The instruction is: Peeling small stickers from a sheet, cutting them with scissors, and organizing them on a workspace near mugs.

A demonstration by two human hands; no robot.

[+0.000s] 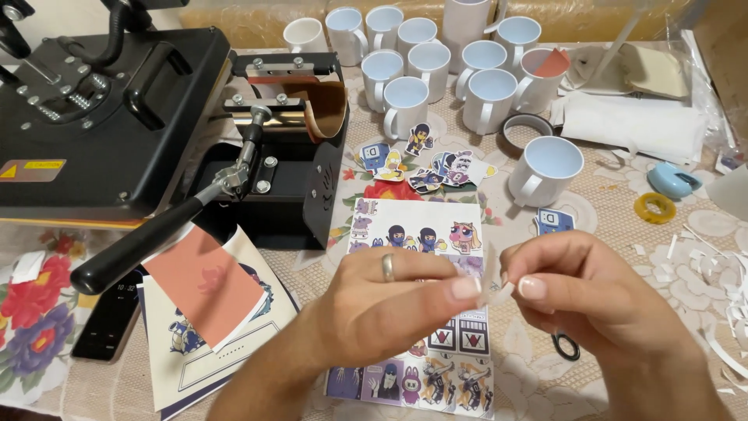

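Paper scrap [494, 292]: a small pale piece, perhaps tape or a sticker backing, too small and washed out to tell which; it sits pinched between both hands just above the sticker sheet [417, 300], over the sheet's right edge. The left hand [389, 300], with a ring on one finger, comes in over the sheet's middle; its thumb and forefinger are closed on the scrap's left end, the other fingers curled loosely under. The right hand [592, 300] meets it from beyond the sheet's right side; its thumb and forefinger are likewise pressed together on the scrap's right end, so the two nails almost touch.

To do this well, I judge the grip should stay at the very fingertips, with light pressure; pulling the two ends apart slowly and evenly would keep so thin a piece from tearing or curling; holding it over the sheet keeps it from getting lost among the white paper strips [721, 300] well to the sheet's right.

The sheet lies flat on the table [623, 203], printed with small cartoon figures; loose cut-out stickers [428, 164] lie just beyond its far edge; white mugs [436, 70] stand further back. A black mug press [284, 148] stands beyond the sheet's left corner, its lever handle [148, 242] pointing down to the left; an orange-topped printed page [210, 312] lies to the sheet's left. Scissors [566, 345] show under the right hand, mostly hidden.
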